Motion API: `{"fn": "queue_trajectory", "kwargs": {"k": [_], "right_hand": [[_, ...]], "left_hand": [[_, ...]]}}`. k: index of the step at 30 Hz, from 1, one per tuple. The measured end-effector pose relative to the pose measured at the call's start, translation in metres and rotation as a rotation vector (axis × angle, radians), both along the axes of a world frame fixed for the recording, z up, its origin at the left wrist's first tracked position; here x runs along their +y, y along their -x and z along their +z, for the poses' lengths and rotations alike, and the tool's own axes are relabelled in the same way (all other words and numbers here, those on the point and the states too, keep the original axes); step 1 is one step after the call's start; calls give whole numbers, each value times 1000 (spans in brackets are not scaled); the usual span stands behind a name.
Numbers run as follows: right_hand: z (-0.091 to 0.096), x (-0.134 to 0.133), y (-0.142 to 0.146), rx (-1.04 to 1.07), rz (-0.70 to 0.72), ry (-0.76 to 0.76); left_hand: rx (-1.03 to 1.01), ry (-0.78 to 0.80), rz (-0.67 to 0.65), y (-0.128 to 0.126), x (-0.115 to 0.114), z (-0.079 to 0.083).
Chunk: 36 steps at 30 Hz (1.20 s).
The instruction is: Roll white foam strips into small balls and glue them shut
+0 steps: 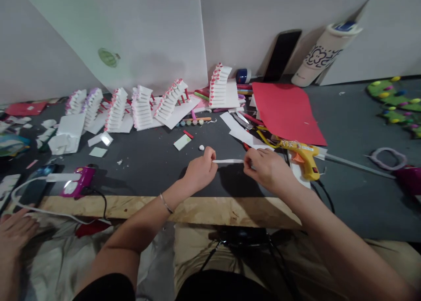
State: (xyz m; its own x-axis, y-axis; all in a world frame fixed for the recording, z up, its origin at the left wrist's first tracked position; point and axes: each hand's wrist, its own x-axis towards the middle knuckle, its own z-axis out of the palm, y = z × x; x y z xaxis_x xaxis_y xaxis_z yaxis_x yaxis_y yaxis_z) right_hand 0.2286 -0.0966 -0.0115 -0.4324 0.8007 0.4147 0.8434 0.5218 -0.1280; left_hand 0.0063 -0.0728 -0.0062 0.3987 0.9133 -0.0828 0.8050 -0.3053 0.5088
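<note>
White strip (229,161): it runs straight between your 2 hands, by the near side of the dark counter (348,121). Your left hand (201,170) has its grip closed, with thumb and finger pinching the strip. Your right hand (268,169) looks closed on the other end too, with its fingers curled in.

To do this bit well, pinch softly, so you don't squash or crease the strip. Pull just enough to take out any sag; if you tug hard, a thin strip like this may bend or tear. Hold both hands level, so it doesn't twist. Mind the yellow glue gun (308,161) near your right hand, as its tip could be hot. A little white ball (201,148) sits near your left hand, so don't knock it.

Some things are hard to see. Both ends of the strip are hidden in your fingers, so I can't tell how long it is. I can't tell if it is paper, if it is folded, or if it touches the counter. On the left, another person's hand (18,231) is cut off by the edge of the view.
</note>
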Motion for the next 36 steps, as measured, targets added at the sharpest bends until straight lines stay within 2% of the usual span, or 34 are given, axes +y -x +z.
{"fn": "queue_trajectory", "kwargs": {"k": [5,8,11,16,20,23,26,30,33,36], "right_hand": [[1,-3,2,41,17,-9],[3,-3,2,76,43,-11],[5,-3,3,97,64,-8],[11,2,7,166,81,38],[20,7,13,420,0,246],[22,11,17,803,-27,474],[15,17,24,1173,42,664],[-1,21,45,1238,65,852],[-8,21,67,1312,55,887],[-13,22,82,1428,-15,792]], "left_hand": [[-83,-47,-12,4,-6,-2],[-219,-50,-6,6,-7,-4],[-389,15,7,6,-6,-8],[-677,105,146,2,-4,-10],[-809,121,315,-1,-1,-11],[-942,136,430,0,4,-14],[-1082,188,484,1,7,-17],[-1106,208,490,0,6,-21],[-1032,155,471,-1,4,-22],[-963,66,441,-1,1,-21]]}}
